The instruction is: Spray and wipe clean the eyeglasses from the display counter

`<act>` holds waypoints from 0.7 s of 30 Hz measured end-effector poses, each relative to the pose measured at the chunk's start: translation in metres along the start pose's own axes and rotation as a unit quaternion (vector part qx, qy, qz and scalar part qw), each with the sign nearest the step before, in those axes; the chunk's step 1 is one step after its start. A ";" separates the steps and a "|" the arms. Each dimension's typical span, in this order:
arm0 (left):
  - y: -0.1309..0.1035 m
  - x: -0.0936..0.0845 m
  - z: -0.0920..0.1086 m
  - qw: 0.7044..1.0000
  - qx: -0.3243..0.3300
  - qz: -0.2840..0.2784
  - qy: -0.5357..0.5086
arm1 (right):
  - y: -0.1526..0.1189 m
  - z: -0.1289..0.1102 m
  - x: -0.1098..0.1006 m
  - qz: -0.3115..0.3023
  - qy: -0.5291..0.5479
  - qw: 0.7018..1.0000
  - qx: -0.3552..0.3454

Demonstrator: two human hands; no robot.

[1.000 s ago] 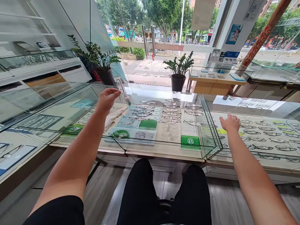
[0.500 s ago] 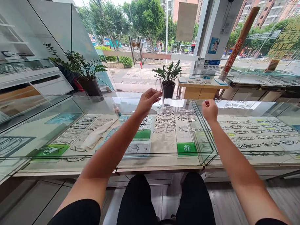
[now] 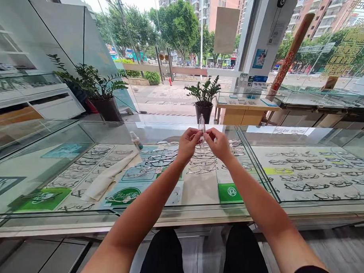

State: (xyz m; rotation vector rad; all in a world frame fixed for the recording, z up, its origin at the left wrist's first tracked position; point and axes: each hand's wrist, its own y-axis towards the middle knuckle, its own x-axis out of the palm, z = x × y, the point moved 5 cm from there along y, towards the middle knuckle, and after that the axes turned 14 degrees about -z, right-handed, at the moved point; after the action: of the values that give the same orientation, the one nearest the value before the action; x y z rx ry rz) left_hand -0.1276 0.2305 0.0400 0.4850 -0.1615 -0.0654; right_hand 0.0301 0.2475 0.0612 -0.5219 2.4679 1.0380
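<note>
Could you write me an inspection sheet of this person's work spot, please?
Surface: glass display counter, eyeglass frames in rows beneath the glass.
Things: upright spectacles, apparently edge-on, between both hands.
Clutter: small bottle, pale cloth.
Hands: left and right, both pinching the spectacles.
Cables: nothing seen on the counter.
Surroundings: potted plants beyond the counter; street trees outside.

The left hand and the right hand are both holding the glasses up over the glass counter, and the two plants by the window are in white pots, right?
Not quite: the left pot and right pot are dark, not white, as the head view shows. The left hand and right hand do hold the glasses above the glass counter.
</note>
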 end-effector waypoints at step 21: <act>-0.003 -0.009 -0.004 0.995 -0.002 -0.009 0.097 | -0.016 0.008 -0.033 0.145 -0.035 0.986 0.077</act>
State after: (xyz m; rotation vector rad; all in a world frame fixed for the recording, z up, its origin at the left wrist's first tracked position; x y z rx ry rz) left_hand -0.1354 0.2303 0.0340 0.4858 0.0329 -0.0360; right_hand 0.0678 0.2486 0.0636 -0.0757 2.5855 0.9394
